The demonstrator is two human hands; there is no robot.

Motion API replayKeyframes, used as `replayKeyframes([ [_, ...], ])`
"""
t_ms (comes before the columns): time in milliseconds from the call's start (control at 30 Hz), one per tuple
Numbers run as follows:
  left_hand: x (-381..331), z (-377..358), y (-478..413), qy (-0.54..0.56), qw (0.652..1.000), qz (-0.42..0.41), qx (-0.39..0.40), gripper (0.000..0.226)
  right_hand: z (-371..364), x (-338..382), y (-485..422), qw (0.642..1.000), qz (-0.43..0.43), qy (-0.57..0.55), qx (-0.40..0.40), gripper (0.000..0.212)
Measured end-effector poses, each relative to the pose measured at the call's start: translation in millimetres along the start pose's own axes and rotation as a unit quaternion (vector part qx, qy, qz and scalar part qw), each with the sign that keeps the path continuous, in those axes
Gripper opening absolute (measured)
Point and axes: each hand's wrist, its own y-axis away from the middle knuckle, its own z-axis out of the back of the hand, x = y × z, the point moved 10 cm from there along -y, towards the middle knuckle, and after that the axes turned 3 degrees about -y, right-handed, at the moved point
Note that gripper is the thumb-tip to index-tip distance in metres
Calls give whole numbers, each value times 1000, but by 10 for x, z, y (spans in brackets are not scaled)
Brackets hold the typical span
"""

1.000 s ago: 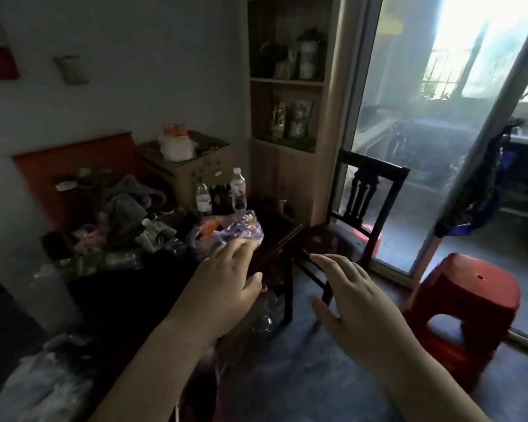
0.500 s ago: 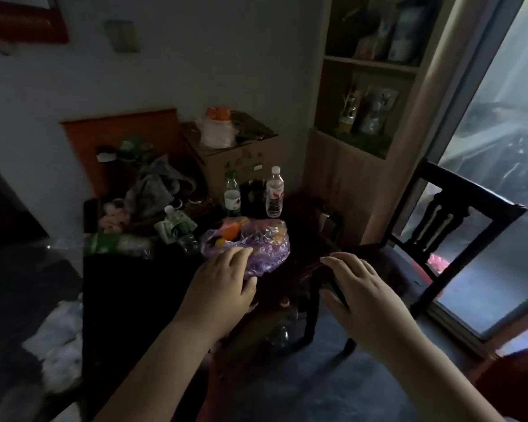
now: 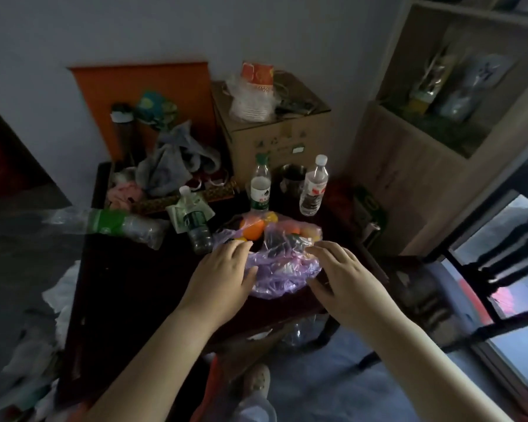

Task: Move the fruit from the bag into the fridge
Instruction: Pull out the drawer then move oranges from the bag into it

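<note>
Reaching forward from the near edge, the left hand (image 3: 223,274) and the right hand (image 3: 346,277) lie on either side of a purple plastic bag (image 3: 282,266), fingers spread and resting on the crinkled film; neither has closed around it. The bag sits near the front of a dark table (image 3: 128,287), its mouth loose, with an orange (image 3: 252,230) and other fruit showing at its far side. Just behind stand two clear bottles (image 3: 313,187), with a small pouch (image 3: 191,210) to the left. Farther back are a heap of cloth (image 3: 171,164) and a cardboard box (image 3: 275,135) against the wall.
</note>
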Motion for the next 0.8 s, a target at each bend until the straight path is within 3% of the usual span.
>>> replayKeyframes([
  [200,531,-735,-906,26,996,15,85,50,-320,-465,-1237,999,-19,-10,31,52],
  [333,747,-1164,-1312,41,990,-2,133,47,-958,-556,-1798,994,-2,-21,111,51],
  [567,966,-1744,-1614,0,981,-61,184,47,-1760,-699,-2250,978,8,-18,206,61],
  [800,1154,-1878,-1768,0,984,-21,177,50,-2077,-815,-2287,965,37,19,260,61],
])
